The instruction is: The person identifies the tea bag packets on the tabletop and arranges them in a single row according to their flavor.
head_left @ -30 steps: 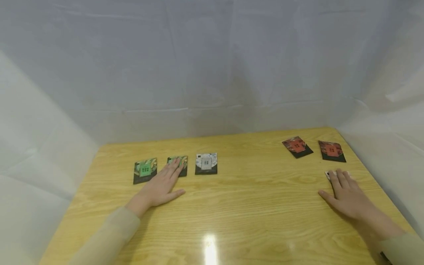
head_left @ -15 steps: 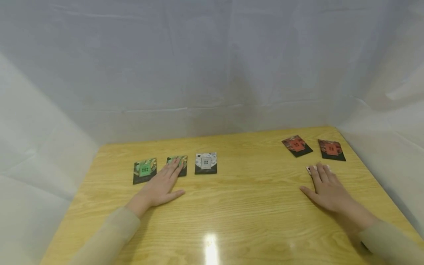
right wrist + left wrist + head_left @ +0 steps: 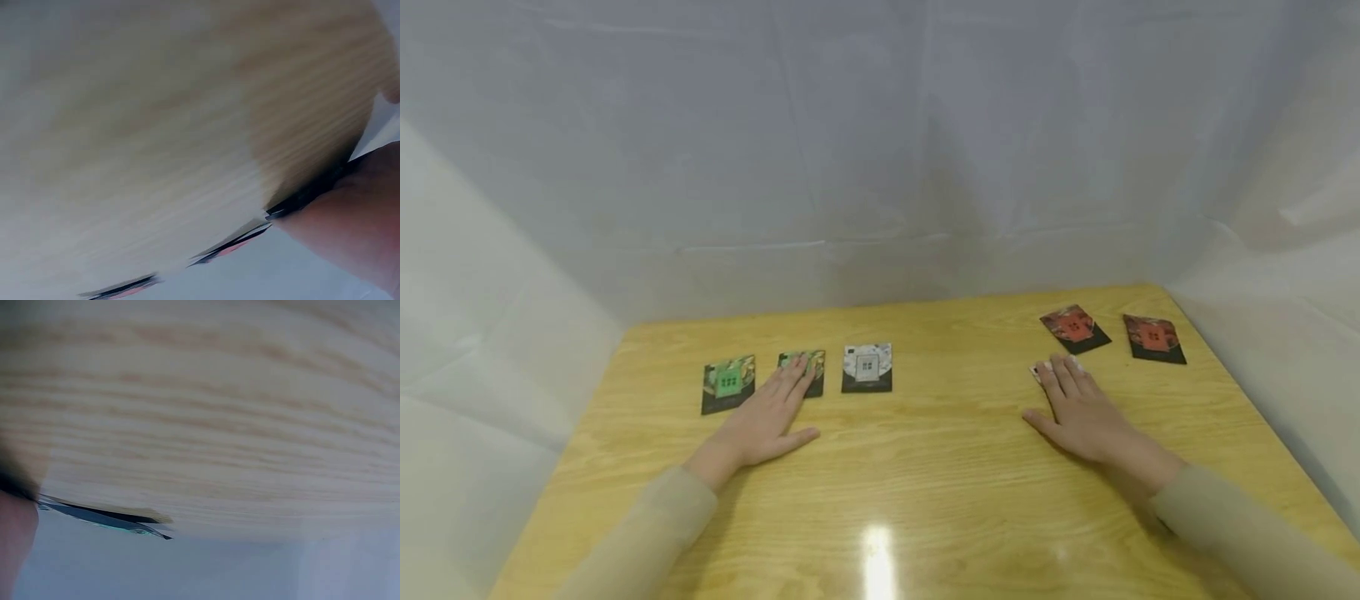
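Note:
Straight fingers of my left hand (image 3: 763,421) rest on a flat green-and-black packet (image 3: 817,382), covering much of it. Another green packet (image 3: 728,384) lies just left of that hand, and a white-and-black packet (image 3: 867,367) to the right. My right hand (image 3: 1090,421) lies palm down, fingers extended over a pale packet (image 3: 1037,370) that is mostly hidden. In the right wrist view, the dark edge of this packet (image 3: 306,199) shows beneath the fingers. A tilted red-and-black packet (image 3: 1075,328) sits just beyond the right fingertips, and a second red packet (image 3: 1153,338) farther right.
The wooden table (image 3: 925,483) ends at its back edge against a hanging white cloth (image 3: 880,167). More white cloth (image 3: 467,333) hangs at the left side, and likewise on the right. A bright light reflection shows at the table's front.
My right hand has slid left across the table, and the pale packet under its fingers has moved with it. My left hand and the other packets stay where they were.

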Available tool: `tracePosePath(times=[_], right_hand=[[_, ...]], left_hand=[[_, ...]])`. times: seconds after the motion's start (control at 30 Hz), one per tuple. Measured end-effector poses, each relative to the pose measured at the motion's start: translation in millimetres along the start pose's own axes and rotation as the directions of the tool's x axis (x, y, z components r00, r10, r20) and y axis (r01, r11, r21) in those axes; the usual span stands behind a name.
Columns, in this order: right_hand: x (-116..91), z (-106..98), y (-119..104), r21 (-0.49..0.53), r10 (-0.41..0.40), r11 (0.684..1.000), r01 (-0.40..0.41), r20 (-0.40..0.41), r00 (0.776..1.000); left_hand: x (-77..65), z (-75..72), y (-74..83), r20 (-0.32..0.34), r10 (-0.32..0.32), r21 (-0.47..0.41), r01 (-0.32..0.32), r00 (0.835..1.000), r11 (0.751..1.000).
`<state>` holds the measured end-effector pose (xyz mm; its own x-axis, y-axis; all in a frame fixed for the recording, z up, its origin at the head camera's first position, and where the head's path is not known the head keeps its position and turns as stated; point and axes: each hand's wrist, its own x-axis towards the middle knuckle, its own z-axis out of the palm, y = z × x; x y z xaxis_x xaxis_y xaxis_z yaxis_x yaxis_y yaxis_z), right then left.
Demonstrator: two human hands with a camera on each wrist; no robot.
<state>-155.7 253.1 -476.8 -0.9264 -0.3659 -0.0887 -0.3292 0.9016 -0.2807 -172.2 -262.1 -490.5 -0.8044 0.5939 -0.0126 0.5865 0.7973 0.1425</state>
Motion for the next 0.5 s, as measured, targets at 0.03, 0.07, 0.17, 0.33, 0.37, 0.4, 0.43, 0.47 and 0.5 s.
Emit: tracePosePath(times=[0.03,0.07,0.17,0.33,0.37,0.4,0.43,0.47,0.5], right_hand=[[3,1,-3,0.003,-0.012,1.000,0.012,-0.004,1.000],[7,3,-7,0.010,-0.027,1.000,0.028,-0.008,1.000],[17,6,-20,0.015,-0.062,0.998,0.063,-0.012,0.998],[36,11,-43,0.005,-0.088,0.996,0.088,0.010,0.996],[39,12,-47,-0.002,-0.087,0.996,0.087,0.015,0.996],[44,13,-52,-0.007,-0.087,0.996,0.087,0.021,0.996],[47,13,-56,-0.015,-0.086,0.996,0.086,0.028,0.996],[51,15,-59,-0.026,-0.085,0.996,0.086,0.034,0.996],[55,16,-64,-0.030,-0.084,0.996,0.085,0.040,0.996]], left_hand=[[0.3,-0.2,-0.1,-0.003,0.000,-0.001,0.000,1.000,1.000],[0.5,-0.4,-0.3,-0.004,0.000,-0.003,0.000,1.000,1.000],[0.7,-1.5,-0.3,0.010,-0.008,-0.011,0.008,1.000,1.000],[0.5,-2.2,0.4,0.029,-0.016,-0.006,0.016,0.999,1.000],[0.6,-2.2,0.6,0.028,-0.016,-0.005,0.016,0.999,1.000],[0.6,-2.3,0.9,0.029,-0.015,-0.008,0.016,0.999,1.000],[0.7,-2.5,1.4,0.030,-0.015,-0.010,0.016,0.999,1.000],[0.8,-2.7,1.8,0.030,-0.015,-0.014,0.016,0.999,1.000],[1.0,-2.8,2.2,0.030,-0.015,-0.014,0.016,0.999,1.000]])
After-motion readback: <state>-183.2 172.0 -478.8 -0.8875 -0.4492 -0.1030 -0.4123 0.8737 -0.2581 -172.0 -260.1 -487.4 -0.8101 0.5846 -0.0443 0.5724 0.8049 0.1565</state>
